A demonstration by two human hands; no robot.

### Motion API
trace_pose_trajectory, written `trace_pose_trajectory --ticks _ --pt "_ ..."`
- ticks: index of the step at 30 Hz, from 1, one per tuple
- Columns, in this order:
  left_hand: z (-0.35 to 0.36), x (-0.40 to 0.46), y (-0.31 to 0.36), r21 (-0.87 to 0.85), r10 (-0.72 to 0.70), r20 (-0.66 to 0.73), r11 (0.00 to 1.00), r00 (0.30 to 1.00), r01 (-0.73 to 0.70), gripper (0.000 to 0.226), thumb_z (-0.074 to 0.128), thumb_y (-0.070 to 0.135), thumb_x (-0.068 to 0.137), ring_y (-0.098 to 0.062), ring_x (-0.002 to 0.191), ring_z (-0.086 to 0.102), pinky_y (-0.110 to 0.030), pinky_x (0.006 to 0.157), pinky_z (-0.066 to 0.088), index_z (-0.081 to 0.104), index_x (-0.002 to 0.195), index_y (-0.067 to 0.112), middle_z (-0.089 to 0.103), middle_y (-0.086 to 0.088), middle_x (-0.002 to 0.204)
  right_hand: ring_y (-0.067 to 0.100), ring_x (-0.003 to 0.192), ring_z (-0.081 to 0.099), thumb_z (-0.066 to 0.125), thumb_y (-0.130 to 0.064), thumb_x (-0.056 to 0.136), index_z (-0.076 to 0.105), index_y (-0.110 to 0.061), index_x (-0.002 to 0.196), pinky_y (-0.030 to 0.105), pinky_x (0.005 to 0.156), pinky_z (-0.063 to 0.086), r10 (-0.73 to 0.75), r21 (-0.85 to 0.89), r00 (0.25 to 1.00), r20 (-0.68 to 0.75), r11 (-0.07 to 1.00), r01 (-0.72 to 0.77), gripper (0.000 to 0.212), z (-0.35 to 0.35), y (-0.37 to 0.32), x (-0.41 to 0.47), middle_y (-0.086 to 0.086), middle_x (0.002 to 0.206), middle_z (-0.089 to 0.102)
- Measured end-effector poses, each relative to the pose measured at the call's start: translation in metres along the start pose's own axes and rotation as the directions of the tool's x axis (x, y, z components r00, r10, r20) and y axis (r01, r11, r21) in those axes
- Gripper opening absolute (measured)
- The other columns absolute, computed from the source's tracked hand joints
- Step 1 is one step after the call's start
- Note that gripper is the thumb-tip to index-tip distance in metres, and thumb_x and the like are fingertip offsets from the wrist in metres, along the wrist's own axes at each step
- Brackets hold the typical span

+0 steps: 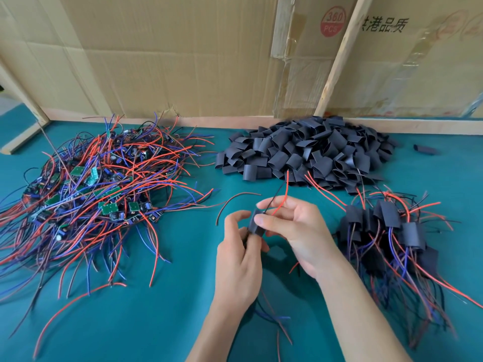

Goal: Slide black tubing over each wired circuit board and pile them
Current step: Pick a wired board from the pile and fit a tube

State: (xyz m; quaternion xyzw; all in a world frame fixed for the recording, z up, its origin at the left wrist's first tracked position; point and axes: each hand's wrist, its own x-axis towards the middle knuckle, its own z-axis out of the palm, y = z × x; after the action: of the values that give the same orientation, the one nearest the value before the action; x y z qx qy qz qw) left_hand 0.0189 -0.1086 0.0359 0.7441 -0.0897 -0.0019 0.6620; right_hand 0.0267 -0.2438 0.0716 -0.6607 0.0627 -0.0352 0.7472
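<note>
Between my hands at the centre is a short black tube point(255, 223) with a circuit board mostly hidden inside it. My left hand point(239, 253) pinches its lower end. My right hand point(292, 228) pinches its upper end, and red and black wires point(283, 197) stick up past my fingers. More wires trail down below my left wrist. A tangled heap of bare green boards with red, blue and black wires point(96, 194) lies at the left. A mound of cut black tubing point(311, 152) sits at the back, centre-right. Sleeved boards are piled point(392, 231) at the right.
Everything lies on a teal cloth point(156, 309). Cardboard sheets point(170, 53) and wooden battens point(337, 61) wall off the back. One loose tube piece point(425, 149) lies at the far right, and a single dark wire point(236, 202) curves on the cloth just left of my hands.
</note>
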Motion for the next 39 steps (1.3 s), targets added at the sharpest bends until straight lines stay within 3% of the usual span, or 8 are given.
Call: trace_pose_trajectory --ticks 4,8,10,15,19,32,36,39 --pt "-0.002 -0.002 0.002 -0.021 0.019 0.000 1.000 1.000 -0.019 0.027 0.049 0.030 0.089 -0.016 0.065 0.061 -0.024 0.064 0.049 0.050 0.114 0.037 0.070 0.003 0.082 0.021 0.075 0.070 0.083 -0.010 0.072 0.078 -0.018 0.086 0.027 0.071 0.056 -0.028 0.082 0.995 -0.093 0.996 0.036 0.017 -0.002 -0.002 0.000 0.010 0.078 0.075" --pt "0.001 -0.001 0.000 -0.070 0.026 -0.036 0.997 0.999 -0.028 0.012 0.058 0.027 0.088 -0.028 0.066 0.062 -0.040 0.066 0.053 0.058 0.100 0.031 0.067 -0.006 0.079 0.020 0.080 0.071 0.077 0.003 0.083 0.076 -0.016 0.087 0.026 0.071 0.054 -0.040 0.178 0.978 -0.207 0.981 0.078 0.020 -0.007 -0.003 0.003 0.009 0.083 0.076" --pt "0.001 0.000 -0.002 -0.087 0.034 -0.056 0.995 0.998 -0.039 0.007 0.060 0.022 0.091 -0.019 0.062 0.064 -0.028 0.063 0.052 0.061 0.095 0.027 0.071 -0.002 0.079 0.019 0.080 0.071 0.079 0.002 0.082 0.074 -0.013 0.090 0.027 0.071 0.052 -0.035 0.194 0.972 -0.233 0.978 0.082 0.017 -0.008 -0.003 0.004 0.009 0.083 0.076" --pt "0.000 0.002 -0.007 -0.085 0.022 -0.119 0.996 0.993 -0.032 0.016 0.062 0.006 0.100 -0.017 0.071 0.074 -0.032 0.059 0.055 0.061 0.099 0.021 0.076 0.002 0.084 0.021 0.080 0.073 0.081 -0.022 0.075 0.077 -0.022 0.086 0.026 0.071 0.056 -0.077 -0.060 0.991 -0.107 0.996 0.071 0.012 -0.003 -0.001 0.002 0.012 0.087 0.079" --pt "0.000 0.002 -0.007 -0.054 0.021 -0.151 0.998 0.988 -0.030 0.016 0.065 0.009 0.099 -0.018 0.069 0.074 -0.038 0.058 0.056 0.062 0.094 0.024 0.077 0.003 0.080 0.021 0.081 0.074 0.083 -0.023 0.075 0.077 -0.021 0.090 0.026 0.075 0.056 -0.092 -0.129 0.992 -0.084 0.988 0.081 0.016 -0.004 0.001 0.002 0.010 0.086 0.079" --pt "0.001 0.002 -0.001 -0.091 0.027 -0.099 0.995 0.995 -0.036 0.026 0.061 0.026 0.102 -0.017 0.056 0.065 -0.022 0.053 0.047 0.059 0.076 0.021 0.069 -0.002 0.068 0.029 0.077 0.067 0.080 -0.015 0.078 0.064 -0.012 0.092 0.035 0.068 0.052 0.084 0.179 0.994 0.077 0.979 -0.096 0.021 0.003 -0.005 -0.004 0.027 0.099 0.075" --pt "0.002 0.000 0.000 -0.045 0.044 -0.002 0.998 0.999 -0.044 0.043 0.050 0.049 0.098 -0.019 0.055 0.064 -0.032 0.053 0.048 0.060 0.075 0.014 0.067 -0.004 0.066 0.017 0.063 0.063 0.097 -0.022 0.059 0.062 -0.015 0.083 0.026 0.058 0.045 -0.022 0.037 0.994 -0.108 0.999 0.026 0.043 -0.010 -0.026 -0.013 0.009 0.074 0.071" --pt "0.003 0.001 -0.001 -0.086 -0.006 -0.043 0.996 0.999 0.002 0.038 0.048 0.042 0.096 -0.014 0.054 0.061 -0.027 0.053 0.045 0.064 0.076 0.013 0.068 -0.004 0.067 0.010 0.051 0.055 0.095 -0.043 0.056 0.068 -0.020 0.074 0.018 0.047 0.042 -0.138 -0.162 0.948 -0.286 0.982 0.094 0.040 -0.047 -0.052 -0.032 0.000 0.062 0.066"
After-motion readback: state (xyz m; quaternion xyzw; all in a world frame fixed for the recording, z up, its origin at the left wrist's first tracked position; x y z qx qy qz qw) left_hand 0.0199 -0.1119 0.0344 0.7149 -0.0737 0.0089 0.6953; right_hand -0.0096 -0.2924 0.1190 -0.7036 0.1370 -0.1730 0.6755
